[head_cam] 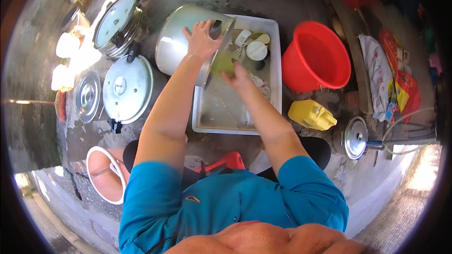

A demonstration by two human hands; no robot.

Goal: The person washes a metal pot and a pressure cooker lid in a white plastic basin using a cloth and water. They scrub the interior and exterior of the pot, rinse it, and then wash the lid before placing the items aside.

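Observation:
A large metal pot (173, 42) lies tipped on its side, its mouth facing right over the white plastic tray (277, 53). My left hand (203, 42) is spread on the pot's side near the rim, fingers by a black handle (215, 30). At the mouth, my right hand (240, 76) holds a yellow-green object (223, 62), too blurred to name surely. Shallow cloudy water covers the tray's floor. Inside it are a round white lid (256, 50), a white plastic piece (243, 37) and a crumpled whitish cloth or bag (259, 84).
Right of the tray stand a red bucket (314, 56) and a yellow jug (312, 114). Pressure cookers (127, 88) (118, 21) and a loose metal lid (88, 97) are at left. A pink bucket (107, 174) is near my left side; a lidded pot (355, 137) stands far right.

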